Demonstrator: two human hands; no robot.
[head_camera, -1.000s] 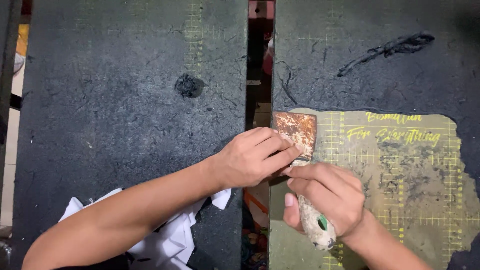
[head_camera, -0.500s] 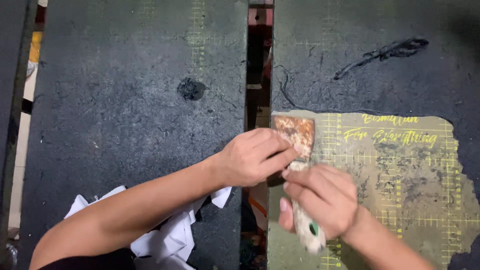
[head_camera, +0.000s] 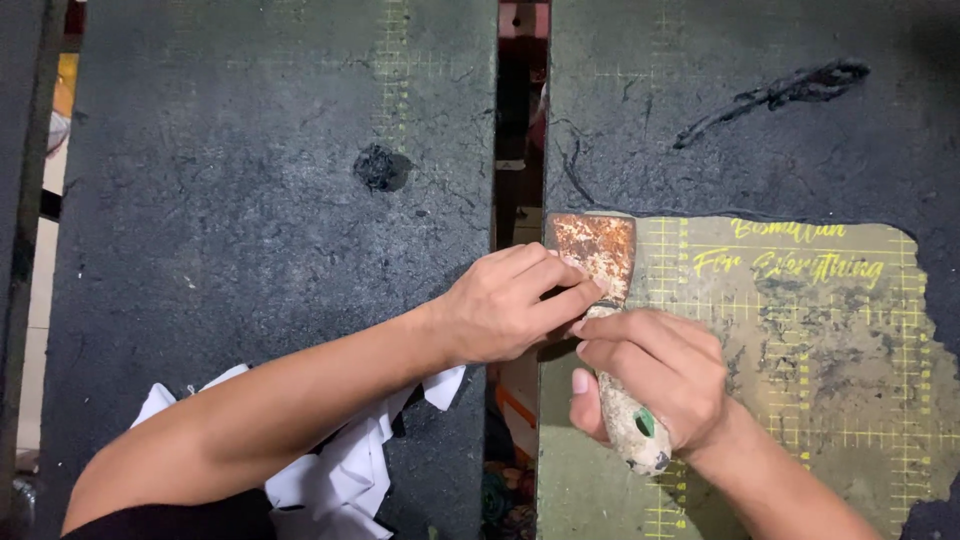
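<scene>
The scraper (head_camera: 598, 262) lies flat on the right mat (head_camera: 800, 400), its rusty blade at the far left corner of the bared yellow-green patch, edge against the black coating (head_camera: 250, 200). The right hand (head_camera: 655, 375) wraps its grip around the pale handle, just near of the blade; the left hand (head_camera: 510, 305) presses its fingertips together on the blade's near edge. This looks like scraping mid-stroke; pushing farther calls for steady downward pressure. A white cloth (head_camera: 340, 460) lies under the left forearm
</scene>
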